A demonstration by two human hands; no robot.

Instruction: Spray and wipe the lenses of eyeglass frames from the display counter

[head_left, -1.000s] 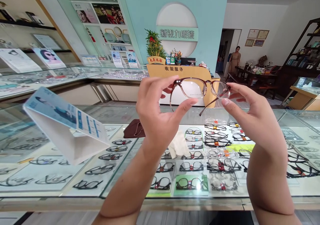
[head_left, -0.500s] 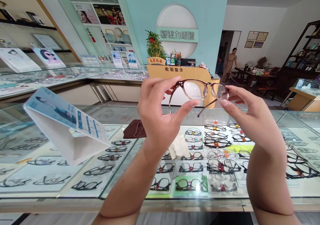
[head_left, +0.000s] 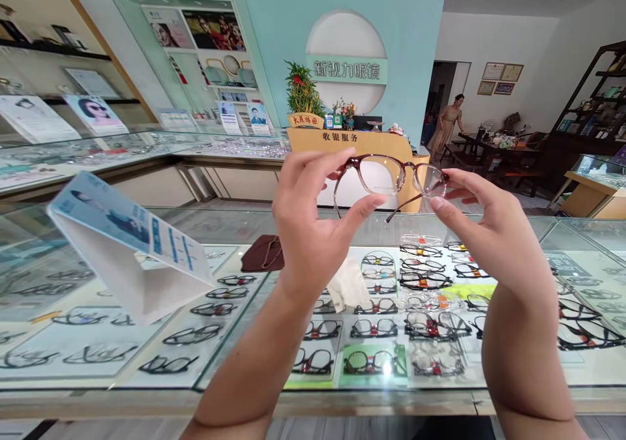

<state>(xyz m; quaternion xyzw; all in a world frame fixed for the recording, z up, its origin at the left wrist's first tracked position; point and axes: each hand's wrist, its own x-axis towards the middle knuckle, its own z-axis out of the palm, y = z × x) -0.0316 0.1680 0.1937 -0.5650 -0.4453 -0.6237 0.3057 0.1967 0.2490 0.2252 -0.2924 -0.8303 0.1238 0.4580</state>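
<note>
A pair of eyeglasses (head_left: pixel 408 164) with a dark reddish-brown upper rim and clear lower rim is held up above the glass counter. My left hand (head_left: pixel 317 199) grips its left end, fingers at the top corner and thumb by the lower edge of the left lens. At the other end, my right hand (head_left: pixel 474 212) pinches the right corner between thumb and fingers. Both temples are unfolded and hang down toward me. Below lie a crumpled cream cloth (head_left: pixel 348 283) and a dark brown pouch (head_left: pixel 263 253), partly hidden by my left hand.
The glass display counter (head_left: pixel 244 388) holds rows of eyeglass frames (head_left: pixel 374 327). A white-and-blue folded sign (head_left: pixel 132 231) stands at left. Behind are a wooden cashier desk (head_left: pixel 303 139) with a plant (head_left: pixel 302 88), and a person (head_left: pixel 447 127) near a dark table.
The eyeglasses have tilted slightly, so their temples look a little higher. My left hand has shifted marginally right; both hands keep their hold.
</note>
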